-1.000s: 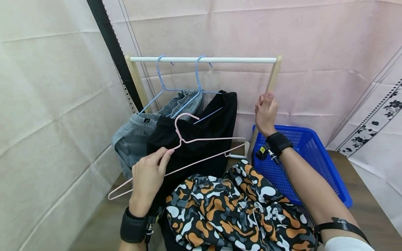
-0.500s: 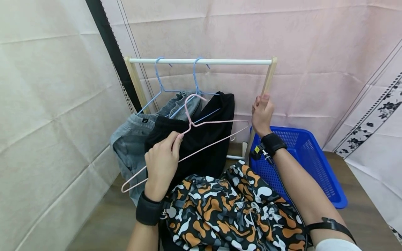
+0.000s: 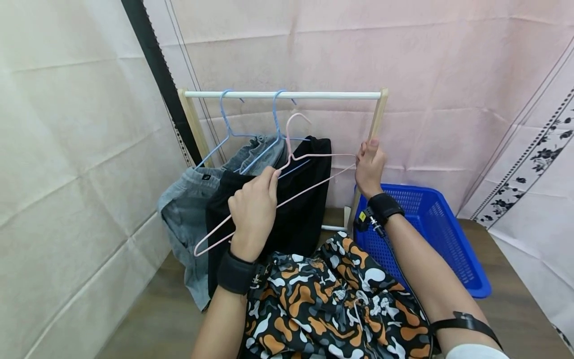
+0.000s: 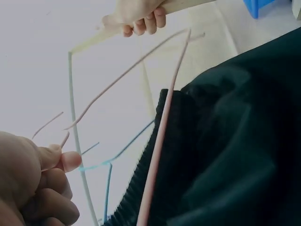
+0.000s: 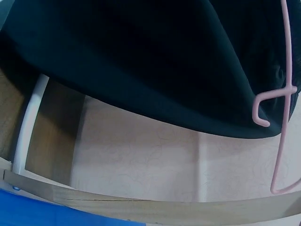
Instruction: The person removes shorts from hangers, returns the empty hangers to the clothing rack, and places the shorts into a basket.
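My left hand (image 3: 255, 204) pinches a pink hanger (image 3: 309, 188) by its shoulder, just below the hook, and holds it up in front of the rack. The hanger bears no clothing, and its hook sits below the white rail (image 3: 332, 94). With my right hand (image 3: 369, 169) I grip the wooden upright (image 3: 377, 117) at the rack's right side. Two blue hangers (image 3: 276, 117) hang from the rail, one with denim shorts (image 3: 179, 194), the other with a black garment (image 3: 287, 219). In the right wrist view the hanger's small side hook (image 5: 263, 106) overlaps the black cloth.
A patterned garment (image 3: 314, 299) in black, orange and white lies in front, between my forearms. To the right of the rack stands a blue plastic basket (image 3: 441, 239) on the wooden table (image 3: 148, 304). Pale cloth walls (image 3: 448, 75) close in the back and sides.
My left hand has carried the pink hanger up and to the right, nearer the rail. My right hand keeps its grip on the upright.
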Action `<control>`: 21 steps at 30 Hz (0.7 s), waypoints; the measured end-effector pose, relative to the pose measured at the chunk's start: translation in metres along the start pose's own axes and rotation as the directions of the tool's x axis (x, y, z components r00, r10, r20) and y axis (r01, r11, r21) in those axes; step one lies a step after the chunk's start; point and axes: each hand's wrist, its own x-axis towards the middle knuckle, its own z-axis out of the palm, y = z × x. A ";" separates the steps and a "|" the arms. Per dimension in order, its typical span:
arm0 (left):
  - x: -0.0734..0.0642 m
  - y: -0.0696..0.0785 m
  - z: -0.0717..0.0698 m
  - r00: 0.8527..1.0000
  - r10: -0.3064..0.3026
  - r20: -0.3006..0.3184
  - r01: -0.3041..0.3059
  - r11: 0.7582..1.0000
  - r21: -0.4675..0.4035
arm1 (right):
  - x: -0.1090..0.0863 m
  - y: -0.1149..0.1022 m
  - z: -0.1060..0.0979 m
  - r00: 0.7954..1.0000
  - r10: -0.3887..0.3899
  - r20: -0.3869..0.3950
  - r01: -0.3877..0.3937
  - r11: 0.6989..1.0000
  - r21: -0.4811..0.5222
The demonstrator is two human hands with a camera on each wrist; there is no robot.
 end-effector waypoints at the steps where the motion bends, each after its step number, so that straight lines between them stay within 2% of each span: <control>1: 0.002 0.003 0.000 1.000 0.005 0.001 -0.005 1.000 0.006 | 0.000 0.000 0.000 1.000 -0.002 -0.003 0.002 1.000 -0.004; 9: 0.028 0.024 0.002 0.999 0.043 -0.008 -0.043 0.997 0.064 | 0.002 -0.003 0.000 1.000 -0.021 0.002 0.021 1.000 -0.002; 14: 0.045 0.032 0.004 0.999 0.044 -0.007 -0.044 0.996 0.083 | 0.004 -0.003 0.000 0.999 -0.042 0.002 0.042 0.999 0.001; 21: 0.056 0.037 0.005 0.999 0.038 0.025 -0.040 0.997 0.065 | 0.001 -0.003 0.000 1.000 -0.010 -0.019 0.010 1.000 -0.023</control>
